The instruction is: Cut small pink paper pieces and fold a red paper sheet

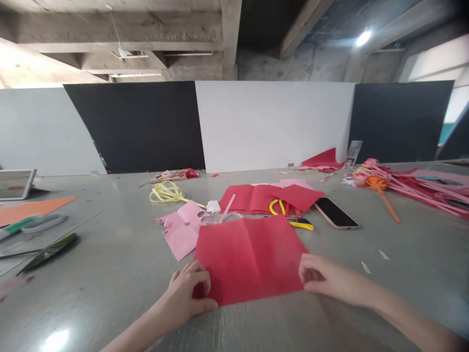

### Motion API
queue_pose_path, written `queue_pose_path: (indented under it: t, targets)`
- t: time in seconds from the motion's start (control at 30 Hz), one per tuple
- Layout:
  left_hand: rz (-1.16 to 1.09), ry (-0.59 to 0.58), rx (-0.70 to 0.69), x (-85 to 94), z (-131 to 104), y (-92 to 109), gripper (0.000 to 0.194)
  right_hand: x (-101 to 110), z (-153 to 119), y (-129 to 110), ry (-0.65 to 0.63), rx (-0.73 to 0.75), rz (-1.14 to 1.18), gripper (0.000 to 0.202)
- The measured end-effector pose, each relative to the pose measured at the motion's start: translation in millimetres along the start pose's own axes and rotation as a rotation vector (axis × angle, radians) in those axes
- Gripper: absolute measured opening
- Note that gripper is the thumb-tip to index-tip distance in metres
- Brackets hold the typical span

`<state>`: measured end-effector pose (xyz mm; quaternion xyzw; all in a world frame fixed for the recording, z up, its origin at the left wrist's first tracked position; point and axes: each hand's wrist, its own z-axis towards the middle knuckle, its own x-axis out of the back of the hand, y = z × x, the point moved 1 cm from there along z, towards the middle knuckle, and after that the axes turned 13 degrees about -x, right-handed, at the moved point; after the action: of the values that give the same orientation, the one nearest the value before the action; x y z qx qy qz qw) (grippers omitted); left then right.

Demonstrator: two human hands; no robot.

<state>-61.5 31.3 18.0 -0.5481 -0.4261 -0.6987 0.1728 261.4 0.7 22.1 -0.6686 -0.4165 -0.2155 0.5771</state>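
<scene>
A sheet of red paper (252,264) with a crease down its middle lies in front of me on the grey table. My left hand (192,288) grips its lower left edge, thumb at the corner and fingers curled. At the right edge, my right hand (318,275) pinches the sheet between thumb and fingers. Just beyond the sheet are a pink paper with cut holes (183,232), a clear tape roll (232,217), partly covered, and yellow-handled scissors (302,225). More red paper (242,198) is stacked behind them.
A phone (336,213) lies to the right, near an orange paper flower on a stick (388,205) and a heap of pink strips (414,183). Yellow ribbon (166,193) is coiled at the back left. Far left are orange paper (36,209) and a tablet (16,184). Panels (274,127) close off the back.
</scene>
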Motion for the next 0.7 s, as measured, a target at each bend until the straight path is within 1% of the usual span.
queue_pose_path:
  t: [0.1, 0.2, 0.3, 0.4, 0.53, 0.7]
  targets:
    - [0.052, 0.016, 0.025, 3.1, 0.1, -7.6, 0.028, 0.4, -0.9, 0.4, 0.001, 0.007, -0.004, 0.011]
    - [0.081, 0.020, 0.018, 5.0, -0.3, -14.2, 0.037, 0.4, -0.6, 1.1, 0.003, 0.014, -0.006, 0.011]
    - [0.066, -0.005, -0.034, 8.0, -0.1, -21.7, 0.042, 0.2, 0.6, 1.4, -0.004, 0.017, -0.001, 0.011]
    - [0.013, -0.066, -0.124, 14.2, 1.2, -31.0, 0.046, 0.0, 1.4, 1.5, -0.001, 0.022, -0.001, 0.011]
    - [-0.070, -0.129, -0.229, 22.3, 2.6, -41.5, 0.046, 0.6, 1.7, 1.5, -0.005, 0.012, -0.003, 0.011]
    - [-0.151, -0.162, -0.276, 26.5, 1.7, -47.3, 0.036, 0.9, 1.3, 1.3, -0.006, 0.006, -0.006, 0.010]
